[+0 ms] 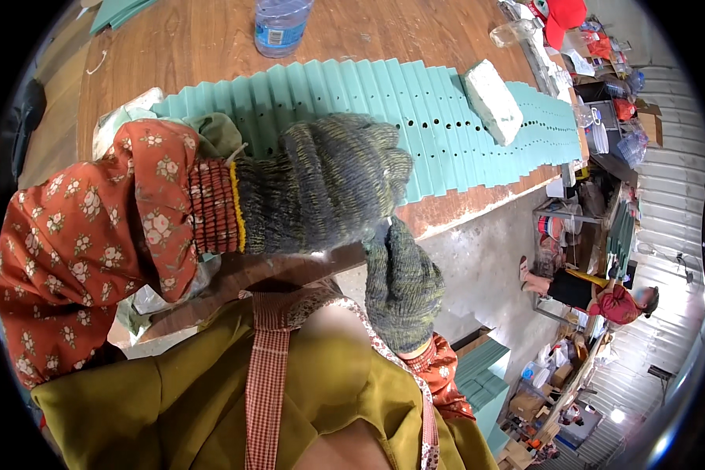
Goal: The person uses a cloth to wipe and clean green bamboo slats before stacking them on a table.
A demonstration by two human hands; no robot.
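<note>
Gloved left hand (333, 184) overlaps punched green strips (440, 145) ranged left-to-right across upper frame; right hand (403, 290) lies lower, farther; both grips indiscernible.

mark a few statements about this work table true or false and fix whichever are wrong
1. The left hand and right hand wear knitted gloves. True.
2. The white block lies on the floor. False: it rests on the teal strips.
3. The strips overlap in a row on the wooden table. True.
4. The plastic bottle is between the two hands. False: it is on the table, beyond the strips.
5. The left sleeve is plain blue. False: it is red with pale flowers.
6. Another person in a red top is in the background. True.
</note>
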